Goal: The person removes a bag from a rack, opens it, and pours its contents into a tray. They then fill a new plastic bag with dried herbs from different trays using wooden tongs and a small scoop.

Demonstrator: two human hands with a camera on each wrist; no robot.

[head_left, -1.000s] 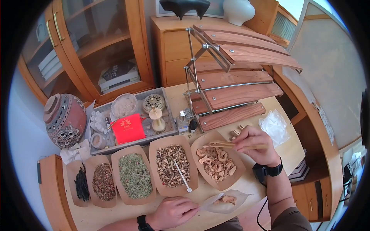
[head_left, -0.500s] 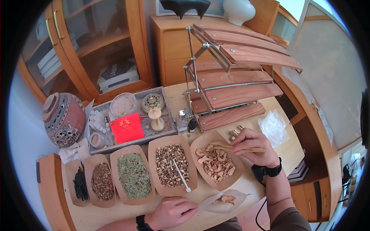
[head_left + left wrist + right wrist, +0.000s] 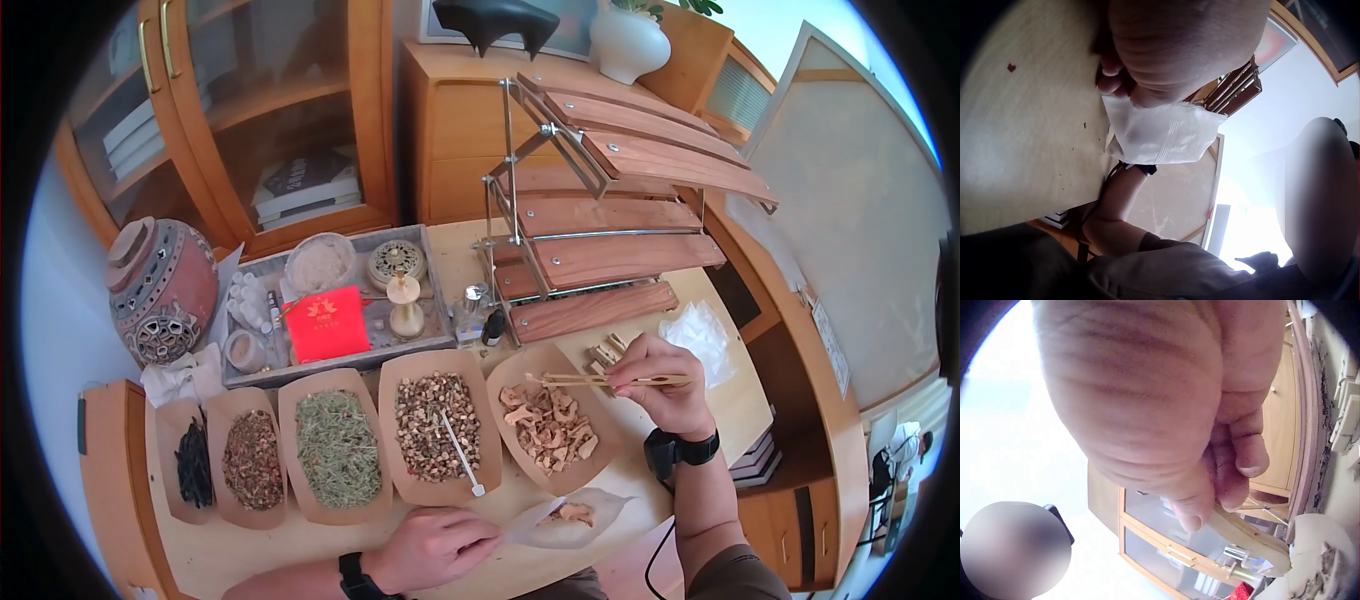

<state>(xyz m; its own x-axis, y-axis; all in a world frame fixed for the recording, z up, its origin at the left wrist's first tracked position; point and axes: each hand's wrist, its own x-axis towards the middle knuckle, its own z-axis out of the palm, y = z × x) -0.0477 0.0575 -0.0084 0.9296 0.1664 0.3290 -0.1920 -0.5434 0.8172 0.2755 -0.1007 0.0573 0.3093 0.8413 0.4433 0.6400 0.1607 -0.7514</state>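
My right hand (image 3: 660, 383) grips wooden tweezers (image 3: 580, 380), held level over the rightmost paper tray (image 3: 507, 445). Dried, pale orange-brown slices (image 3: 550, 430) fill that tray, and the tweezer tips overlap its upper left part. In the right wrist view, thumb and fingers close round the tweezers (image 3: 1250, 540). Low on the table, my left hand (image 3: 440, 548) pinches the edge of a white translucent pouch (image 3: 540, 530). A few similar slices (image 3: 573, 513) lie in its mouth. The left wrist view shows the pouch (image 3: 1160, 134) hanging from the fingertips.
Left of the slices stand more paper trays: chopped brown pieces with a white scoop (image 3: 462, 455), green dried herb (image 3: 338, 455), reddish bits (image 3: 252, 460) and dark strips (image 3: 193, 475). Behind are a grey tray (image 3: 300, 375) of jars, a slatted wooden rack (image 3: 600, 255) and clear plastic (image 3: 700, 340).
The head view has shifted slightly. The tweezers dipped toward the slices half a second ago and now lie more level, their tips nearer the tray's upper left. The left hand keeps its hold on the pouch.
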